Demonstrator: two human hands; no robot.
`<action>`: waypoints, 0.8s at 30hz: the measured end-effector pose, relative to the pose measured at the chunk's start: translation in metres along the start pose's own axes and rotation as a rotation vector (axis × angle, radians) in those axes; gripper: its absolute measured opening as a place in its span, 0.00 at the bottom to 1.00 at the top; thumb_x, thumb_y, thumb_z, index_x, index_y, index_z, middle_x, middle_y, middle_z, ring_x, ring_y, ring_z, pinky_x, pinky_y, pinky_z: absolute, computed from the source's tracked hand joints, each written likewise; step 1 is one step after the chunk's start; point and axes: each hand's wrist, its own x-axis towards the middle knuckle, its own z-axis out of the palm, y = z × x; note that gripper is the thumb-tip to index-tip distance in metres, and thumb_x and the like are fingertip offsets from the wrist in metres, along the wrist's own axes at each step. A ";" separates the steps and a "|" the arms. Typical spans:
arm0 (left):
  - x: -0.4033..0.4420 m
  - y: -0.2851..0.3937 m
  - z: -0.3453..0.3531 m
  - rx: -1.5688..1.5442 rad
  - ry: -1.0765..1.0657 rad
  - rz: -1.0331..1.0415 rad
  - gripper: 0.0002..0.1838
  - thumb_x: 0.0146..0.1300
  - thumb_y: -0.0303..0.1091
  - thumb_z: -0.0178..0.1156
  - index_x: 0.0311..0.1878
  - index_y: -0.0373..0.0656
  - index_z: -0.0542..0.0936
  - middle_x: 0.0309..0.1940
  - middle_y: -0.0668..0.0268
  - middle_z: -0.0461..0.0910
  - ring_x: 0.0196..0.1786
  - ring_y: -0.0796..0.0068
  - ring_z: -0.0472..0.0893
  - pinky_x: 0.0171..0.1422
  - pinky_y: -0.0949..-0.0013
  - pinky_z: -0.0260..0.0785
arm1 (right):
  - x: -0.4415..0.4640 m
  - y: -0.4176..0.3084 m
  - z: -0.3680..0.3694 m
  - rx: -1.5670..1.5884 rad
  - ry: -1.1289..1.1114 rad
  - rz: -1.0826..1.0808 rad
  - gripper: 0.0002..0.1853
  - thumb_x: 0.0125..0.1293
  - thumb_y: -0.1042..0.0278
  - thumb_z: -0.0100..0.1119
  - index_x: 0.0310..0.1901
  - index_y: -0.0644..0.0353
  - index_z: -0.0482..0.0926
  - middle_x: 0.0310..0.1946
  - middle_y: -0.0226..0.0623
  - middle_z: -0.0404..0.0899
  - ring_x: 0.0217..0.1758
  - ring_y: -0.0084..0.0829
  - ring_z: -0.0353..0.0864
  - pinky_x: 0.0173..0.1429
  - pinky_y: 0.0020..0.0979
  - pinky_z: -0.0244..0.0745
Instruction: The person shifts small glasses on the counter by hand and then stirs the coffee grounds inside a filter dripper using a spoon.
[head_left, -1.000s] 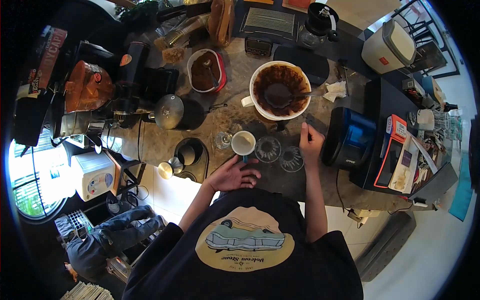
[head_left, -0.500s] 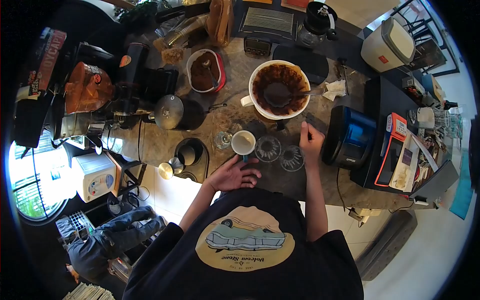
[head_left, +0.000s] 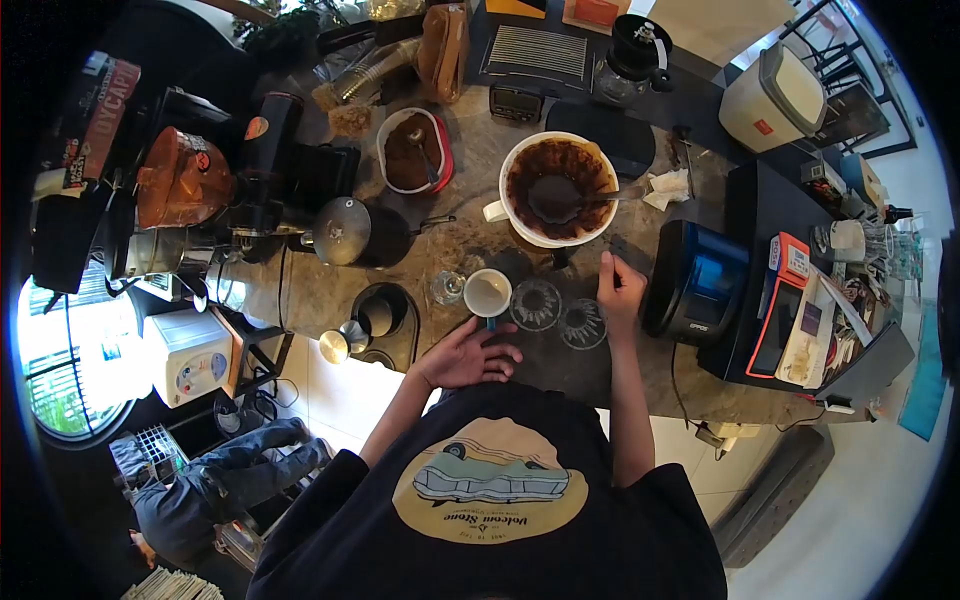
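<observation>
My left hand (head_left: 466, 357) rests palm up at the counter's front edge, fingers apart, its fingertips by the handle of a small white cup (head_left: 488, 293). My right hand (head_left: 621, 285) lies with its fingers curled on the counter; whether anything is inside is hidden. Between my hands stand two clear ribbed glasses, one (head_left: 536, 304) beside the cup and the other (head_left: 583, 323) close to my right hand. A small clear glass (head_left: 447, 287) is left of the cup. Beyond them sits a large white cup (head_left: 494, 211) with dark brown residue and a spoon inside.
A tub of brown powder (head_left: 409, 150), a metal pitcher (head_left: 346, 231) and a grinder (head_left: 184, 178) stand to the left. On the right are a blue-black machine (head_left: 700, 280) and an organizer (head_left: 760, 200). Another person (head_left: 190, 510) is at the lower left.
The view has tilted slightly, so the far objects appear a little lower. Both hands and the cups keep their places on the counter.
</observation>
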 end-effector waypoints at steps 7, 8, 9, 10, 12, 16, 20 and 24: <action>-0.001 0.001 0.000 0.002 0.013 -0.008 0.37 0.79 0.66 0.31 0.79 0.52 0.60 0.61 0.52 0.72 0.59 0.57 0.77 0.69 0.55 0.67 | 0.000 -0.003 -0.001 -0.008 0.004 0.011 0.21 0.76 0.67 0.58 0.25 0.66 0.64 0.18 0.31 0.54 0.23 0.19 0.52 0.26 0.31 0.50; -0.001 0.001 0.001 0.003 0.014 -0.007 0.37 0.79 0.66 0.31 0.79 0.52 0.60 0.61 0.52 0.72 0.59 0.57 0.77 0.69 0.55 0.67 | 0.000 -0.002 0.000 -0.005 0.009 0.007 0.21 0.76 0.67 0.58 0.25 0.66 0.64 0.18 0.31 0.54 0.23 0.18 0.52 0.26 0.31 0.50; -0.001 0.001 0.001 0.004 0.015 -0.005 0.37 0.79 0.66 0.31 0.79 0.52 0.60 0.61 0.52 0.72 0.59 0.57 0.77 0.69 0.55 0.67 | -0.001 -0.001 0.001 -0.003 0.013 0.004 0.21 0.76 0.67 0.58 0.25 0.66 0.64 0.18 0.31 0.54 0.23 0.18 0.52 0.26 0.31 0.50; 0.000 0.001 0.002 0.004 0.016 -0.003 0.37 0.79 0.66 0.32 0.79 0.52 0.60 0.61 0.52 0.72 0.59 0.57 0.77 0.69 0.55 0.67 | 0.000 -0.001 0.001 0.001 0.012 0.002 0.21 0.76 0.67 0.58 0.25 0.66 0.64 0.18 0.31 0.54 0.23 0.18 0.52 0.26 0.31 0.50; -0.001 0.001 0.002 0.000 0.017 -0.006 0.37 0.79 0.66 0.32 0.79 0.53 0.60 0.61 0.52 0.72 0.59 0.58 0.77 0.69 0.55 0.67 | 0.000 -0.002 0.001 0.009 0.011 -0.001 0.21 0.76 0.67 0.58 0.25 0.67 0.64 0.18 0.31 0.54 0.23 0.18 0.52 0.26 0.31 0.50; 0.000 0.001 0.001 -0.010 0.008 -0.012 0.37 0.79 0.66 0.31 0.79 0.53 0.60 0.61 0.52 0.72 0.59 0.57 0.77 0.70 0.55 0.67 | 0.000 -0.004 -0.001 -0.007 0.000 0.009 0.21 0.75 0.67 0.58 0.25 0.67 0.64 0.18 0.32 0.54 0.23 0.19 0.53 0.26 0.31 0.51; 0.000 0.001 0.000 -0.015 -0.004 -0.007 0.36 0.79 0.66 0.30 0.79 0.53 0.59 0.61 0.51 0.72 0.59 0.57 0.77 0.70 0.55 0.67 | 0.000 0.000 -0.001 -0.015 0.007 0.007 0.21 0.75 0.67 0.58 0.25 0.68 0.65 0.18 0.33 0.55 0.23 0.19 0.53 0.26 0.31 0.51; 0.000 0.001 -0.001 -0.023 -0.009 -0.010 0.36 0.79 0.65 0.30 0.79 0.53 0.59 0.62 0.51 0.72 0.59 0.56 0.77 0.70 0.55 0.67 | 0.000 -0.002 -0.001 -0.012 0.006 0.008 0.21 0.75 0.67 0.58 0.25 0.68 0.65 0.18 0.34 0.55 0.23 0.19 0.53 0.26 0.31 0.51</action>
